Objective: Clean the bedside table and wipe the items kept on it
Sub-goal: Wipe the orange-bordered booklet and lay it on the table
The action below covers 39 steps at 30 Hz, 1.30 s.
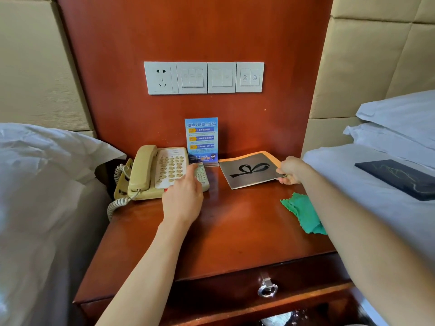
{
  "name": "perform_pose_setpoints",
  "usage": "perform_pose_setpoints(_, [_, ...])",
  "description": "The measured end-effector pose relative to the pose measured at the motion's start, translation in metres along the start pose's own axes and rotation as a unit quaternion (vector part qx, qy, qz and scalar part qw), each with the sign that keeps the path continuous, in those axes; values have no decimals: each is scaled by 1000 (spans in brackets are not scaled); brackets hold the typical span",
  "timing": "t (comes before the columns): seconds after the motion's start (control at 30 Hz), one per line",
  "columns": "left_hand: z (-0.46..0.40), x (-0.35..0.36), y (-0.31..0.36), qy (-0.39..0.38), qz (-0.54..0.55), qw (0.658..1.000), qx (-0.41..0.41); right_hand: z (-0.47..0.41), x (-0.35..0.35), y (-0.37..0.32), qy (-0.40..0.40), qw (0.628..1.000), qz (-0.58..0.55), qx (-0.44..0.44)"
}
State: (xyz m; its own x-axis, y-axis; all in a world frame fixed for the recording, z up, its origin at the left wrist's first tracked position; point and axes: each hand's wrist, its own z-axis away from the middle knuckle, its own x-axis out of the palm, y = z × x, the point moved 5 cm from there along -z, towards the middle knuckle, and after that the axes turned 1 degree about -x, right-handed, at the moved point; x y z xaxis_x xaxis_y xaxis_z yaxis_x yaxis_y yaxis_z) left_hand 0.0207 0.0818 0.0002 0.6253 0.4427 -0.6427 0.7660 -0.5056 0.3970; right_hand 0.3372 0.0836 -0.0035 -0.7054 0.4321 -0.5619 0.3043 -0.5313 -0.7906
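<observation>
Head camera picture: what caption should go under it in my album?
Left hand reaches the remote by the phone; right hand holds a booklet above the bedside table.

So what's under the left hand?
The left hand lies over a remote beside the phone; the remote's far end shows, its near end is hidden. Finger contact is unclear.

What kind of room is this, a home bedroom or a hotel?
Most likely a hotel room: a corded telephone and a printed notice card stand on the bedside table, set between two white-sheeted beds under a switch panel.
</observation>
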Motion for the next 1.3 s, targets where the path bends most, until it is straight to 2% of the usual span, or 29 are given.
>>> perform_pose_setpoints(0.1, [-1, 0, 1, -3, -5, 1000, -2, 0, 0, -3, 8, 995, 103, -4])
perform_pose_setpoints(0.23, [1, -1, 4, -9, -29, 1000, 0, 4, -3, -9, 47, 972, 222, -59])
perform_pose_setpoints(0.37, [2, -4, 5, -5, -41, 999, 2, 19, -12, -20, 112, 925, 341, -124])
perform_pose_setpoints(0.47, [3, -6, 3, -5, -12, 1000, -4, 41, -14, -31, 144, 895, 379, -188])
perform_pose_setpoints(0.53, [4, -10, 2, 1, 18, 1000, -8, 63, -13, -31, 131, 892, 361, -240])
perform_pose_setpoints(0.63, [7, -16, 1, 12, 83, 996, -23, 106, -12, -6, 90, 907, 293, -287])
perform_pose_setpoints(0.73, [10, -28, -3, 10, 183, 980, -80, 139, -10, 47, 32, 918, 296, -263])
perform_pose_setpoints(0.8, [13, -37, -14, 0, 231, 965, -123, 144, -9, 78, 33, 901, 356, -247])
perform_pose_setpoints(0.93, [23, -65, -50, -42, 188, 969, -157, 136, 5, 79, 64, 900, 353, -249])
perform_pose_setpoints(1.03, [25, -96, -79, -47, 164, 969, -180, 141, 45, 47, 23, 891, 329, -313])
perform_pose_setpoints(1.13, [21, -130, -105, -19, 165, 969, -185, 170, 103, 11, -57, 862, 313, -394])
perform_pose_setpoints(1.3, [19, -169, -143, 1, 249, 937, -244, 258, 208, -36, -177, 773, 289, -536])
